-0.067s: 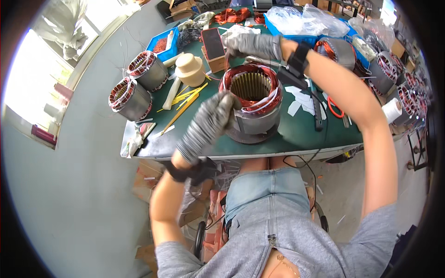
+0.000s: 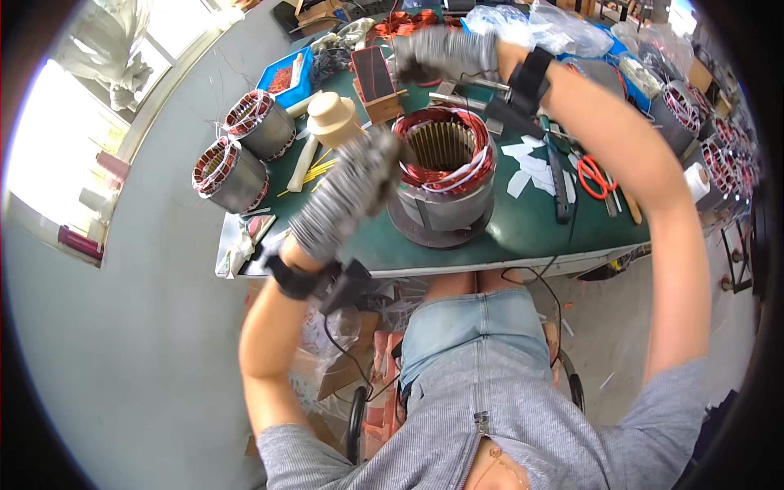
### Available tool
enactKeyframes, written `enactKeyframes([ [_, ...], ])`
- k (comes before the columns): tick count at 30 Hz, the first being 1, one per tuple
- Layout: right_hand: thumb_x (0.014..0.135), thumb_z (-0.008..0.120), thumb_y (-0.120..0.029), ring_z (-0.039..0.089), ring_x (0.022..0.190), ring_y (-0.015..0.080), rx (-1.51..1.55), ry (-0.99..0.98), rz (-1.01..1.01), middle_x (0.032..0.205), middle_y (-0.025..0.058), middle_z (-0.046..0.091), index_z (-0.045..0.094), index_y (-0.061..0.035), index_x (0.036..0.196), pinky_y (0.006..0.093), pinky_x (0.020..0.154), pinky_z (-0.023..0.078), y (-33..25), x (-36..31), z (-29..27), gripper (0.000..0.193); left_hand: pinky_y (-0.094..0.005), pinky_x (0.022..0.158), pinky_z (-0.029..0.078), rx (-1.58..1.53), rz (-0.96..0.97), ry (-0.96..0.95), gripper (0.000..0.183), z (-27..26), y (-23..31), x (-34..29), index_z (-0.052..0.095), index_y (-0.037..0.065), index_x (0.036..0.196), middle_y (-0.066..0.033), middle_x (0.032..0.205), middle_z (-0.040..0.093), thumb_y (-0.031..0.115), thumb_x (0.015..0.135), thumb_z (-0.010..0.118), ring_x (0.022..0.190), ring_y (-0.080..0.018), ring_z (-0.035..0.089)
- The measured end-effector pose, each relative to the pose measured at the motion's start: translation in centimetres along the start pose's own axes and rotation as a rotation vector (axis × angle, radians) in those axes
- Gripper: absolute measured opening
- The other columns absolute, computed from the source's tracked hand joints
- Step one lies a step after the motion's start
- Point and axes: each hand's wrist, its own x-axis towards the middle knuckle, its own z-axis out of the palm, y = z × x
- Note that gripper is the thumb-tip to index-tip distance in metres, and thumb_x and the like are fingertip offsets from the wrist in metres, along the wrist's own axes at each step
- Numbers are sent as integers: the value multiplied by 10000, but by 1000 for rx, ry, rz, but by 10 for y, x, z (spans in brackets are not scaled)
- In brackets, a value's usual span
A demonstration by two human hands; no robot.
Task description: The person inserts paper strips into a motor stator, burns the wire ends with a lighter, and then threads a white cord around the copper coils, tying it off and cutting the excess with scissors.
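Note:
A motor stator (image 2: 445, 204) with red copper windings, white lacing and yellowish slot liners stands upright on a dark round base (image 2: 398, 233). My left hand (image 2: 351, 188), in a grey striped glove and blurred, is by the stator's left rim. Its fingers look curled together; what they hold, if anything, is hidden. Beyond the stator, my gloved right hand (image 2: 445, 55) is raised over the table, fingers closed; whatever is in them is too small or blurred to name. Near it a phone (image 2: 373, 73) leans on a small wooden block (image 2: 384, 108).
Two finished-looking stators (image 2: 231, 175) stand at the left beside a cream stepped cylinder (image 2: 333, 121) and yellow strips (image 2: 320, 171). White paper pieces (image 2: 532, 171), red-handled scissors (image 2: 596, 178) and a dark tool (image 2: 559, 184) lie to the right. A blue tray (image 2: 286, 73) sits farther back.
My left hand has moved slightly left and up, off the stator's rim. My right hand has risen away from the stator, farther back over the table.

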Motion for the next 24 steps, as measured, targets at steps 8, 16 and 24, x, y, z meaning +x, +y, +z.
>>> enactKeyframes([
  [8, 854, 564, -256, 619, 727, 193, 421, 591, -671, 791, 89, 633, 586, -71, 839, 338, 663, 532, -77, -155, -73, 187, -328, 845, 463, -335, 841, 412, 459, -36, 72, -7, 465, -18, 1137, -120, 1030, 578, -42, 689, 562, 977, -222, 552],
  [16, 851, 433, -127, 458, 1119, 312, -322, 605, 11, 1211, 199, 457, 397, 4, 1236, 363, 928, 375, 101, -217, 77, 408, -373, 1044, 231, -434, 234, 409, 578, 42, -118, 40, 332, 74, 1320, -92, 1329, 382, 485, 913, 320, 1215, -201, 360],
  [24, 787, 494, -186, 273, 1199, 467, -375, 843, -14, 1307, 267, 293, 161, 5, 1350, 437, 1024, 236, 130, -178, 150, 681, -345, 1015, 273, -362, 315, 625, 549, 66, -123, 56, 307, 58, 1314, -95, 1296, 393, 451, 930, 291, 1174, -228, 382],
])
